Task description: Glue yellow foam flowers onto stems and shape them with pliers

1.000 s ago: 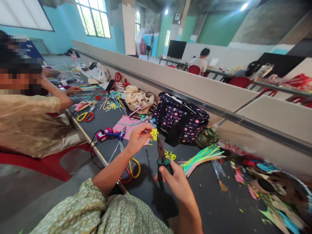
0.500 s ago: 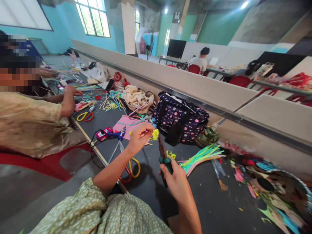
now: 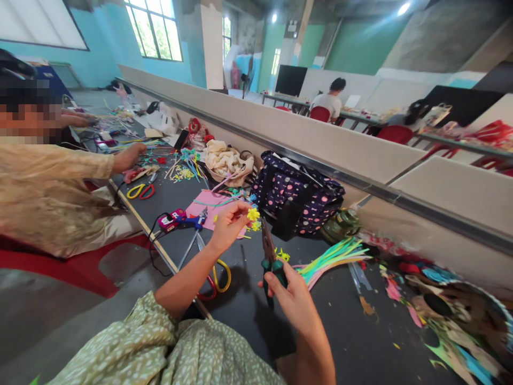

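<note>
Between the fingertips of my left hand [image 3: 230, 224] is a small yellow flower [image 3: 253, 214], held above the table. My right hand [image 3: 289, 294] is wrapped round the green handles of a pair of pliers [image 3: 267, 243]. Their dark jaws point up, just right of the flower and apart from it. Behind the flower, more yellow bits lie by a pink sheet [image 3: 202, 204]. A second group of yellow pieces [image 3: 282, 254] rests on the table beyond the pliers. Scissors with red and yellow handles [image 3: 222, 275] lie under my left forearm.
A blue glue gun [image 3: 195, 220] lies left of my left hand. A dotted bag [image 3: 298, 192] stands behind, against the partition. Green and pink pipe cleaners [image 3: 332, 261] lie to the right, near a basket of scraps [image 3: 476, 310]. A co-worker [image 3: 52, 198] sits at the left.
The flower has turned so its petals show more plainly. The pliers' handles have spread a little wider in my right hand. The co-worker's arm has reached further over the table.
</note>
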A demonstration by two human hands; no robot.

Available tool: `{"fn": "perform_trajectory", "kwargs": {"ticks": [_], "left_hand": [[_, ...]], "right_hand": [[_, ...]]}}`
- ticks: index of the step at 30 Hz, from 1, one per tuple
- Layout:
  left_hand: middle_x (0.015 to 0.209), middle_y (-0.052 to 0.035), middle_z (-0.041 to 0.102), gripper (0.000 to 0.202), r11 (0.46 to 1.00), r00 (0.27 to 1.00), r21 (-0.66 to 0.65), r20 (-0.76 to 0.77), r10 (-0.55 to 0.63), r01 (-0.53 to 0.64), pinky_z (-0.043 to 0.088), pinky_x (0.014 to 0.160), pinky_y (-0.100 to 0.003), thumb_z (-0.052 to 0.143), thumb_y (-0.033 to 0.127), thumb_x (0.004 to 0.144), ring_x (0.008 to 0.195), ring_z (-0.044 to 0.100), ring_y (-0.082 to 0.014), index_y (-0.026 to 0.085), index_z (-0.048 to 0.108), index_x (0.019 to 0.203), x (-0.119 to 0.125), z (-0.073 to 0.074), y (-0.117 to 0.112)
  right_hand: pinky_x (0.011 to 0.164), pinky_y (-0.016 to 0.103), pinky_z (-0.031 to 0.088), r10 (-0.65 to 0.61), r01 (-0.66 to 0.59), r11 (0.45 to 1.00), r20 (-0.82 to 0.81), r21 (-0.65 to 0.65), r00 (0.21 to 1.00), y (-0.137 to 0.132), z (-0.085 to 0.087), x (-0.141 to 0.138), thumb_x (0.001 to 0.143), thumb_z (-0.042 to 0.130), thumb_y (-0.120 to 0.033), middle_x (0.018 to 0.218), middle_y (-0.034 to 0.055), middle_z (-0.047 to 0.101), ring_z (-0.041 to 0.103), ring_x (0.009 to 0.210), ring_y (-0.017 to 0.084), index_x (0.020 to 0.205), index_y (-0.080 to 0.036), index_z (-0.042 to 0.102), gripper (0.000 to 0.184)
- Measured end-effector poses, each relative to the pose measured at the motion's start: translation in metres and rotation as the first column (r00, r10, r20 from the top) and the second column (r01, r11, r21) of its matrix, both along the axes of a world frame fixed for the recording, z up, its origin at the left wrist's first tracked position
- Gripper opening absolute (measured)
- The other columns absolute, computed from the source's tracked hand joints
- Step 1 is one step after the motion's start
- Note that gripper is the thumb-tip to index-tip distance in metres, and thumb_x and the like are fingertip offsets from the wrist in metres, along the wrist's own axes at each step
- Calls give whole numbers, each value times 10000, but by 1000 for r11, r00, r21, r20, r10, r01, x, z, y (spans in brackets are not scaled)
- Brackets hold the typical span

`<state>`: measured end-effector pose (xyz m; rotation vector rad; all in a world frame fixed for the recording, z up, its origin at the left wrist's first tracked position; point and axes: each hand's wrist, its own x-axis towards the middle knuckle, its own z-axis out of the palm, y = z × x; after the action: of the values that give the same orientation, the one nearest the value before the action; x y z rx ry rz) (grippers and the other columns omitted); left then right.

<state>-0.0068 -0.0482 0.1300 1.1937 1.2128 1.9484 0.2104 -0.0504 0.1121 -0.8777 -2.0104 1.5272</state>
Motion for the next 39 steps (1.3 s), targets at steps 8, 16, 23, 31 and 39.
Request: {"fn": "perform_trajectory", "kwargs": {"ticks": [8,16,23,31,39], "left_hand": [[738,-1,648,260,999,992,-27,122,-18,22,535,633,-241,762,294,721,642,631,-118,169,666,927,0,-1,1],[817,-18,642,240,999,987,5,155,-52,52,557,649,-256,766,295,711,708,618,-124,170,658,885,2,2,0],[861,-36,637,222,997,993,32,92,-74,72,547,649,-274,760,319,717,729,593,-138,177,676,865,0,1,1],[852,-36,624,227,991,990,54,65,-128,125,524,622,-251,762,328,721,713,584,-129,165,671,851,1,4,1],[833,-25,615,182,988,988,60,47,-144,141,518,623,-235,753,298,736,711,576,-118,167,672,833,2,7,-1]], "right_hand": [[591,230,462,75,-94,987,-141,-130,987,-1,11,-1,906,568,-473,595,-18,592,613,588,149,944,-173,555,303],[616,282,503,115,-214,923,-301,-319,947,4,6,-5,874,618,-490,521,-57,494,650,581,181,1071,-133,604,408],[589,293,494,120,-245,889,-318,-387,940,4,7,-4,847,652,-500,507,-61,479,642,551,188,1118,-113,617,474],[559,265,461,133,-270,873,-334,-406,933,4,5,-3,855,648,-492,504,-67,474,639,537,179,1119,-110,617,465],[554,267,457,149,-277,872,-319,-404,936,4,3,-1,851,643,-515,511,-63,485,633,539,180,1122,-120,615,480]]}}
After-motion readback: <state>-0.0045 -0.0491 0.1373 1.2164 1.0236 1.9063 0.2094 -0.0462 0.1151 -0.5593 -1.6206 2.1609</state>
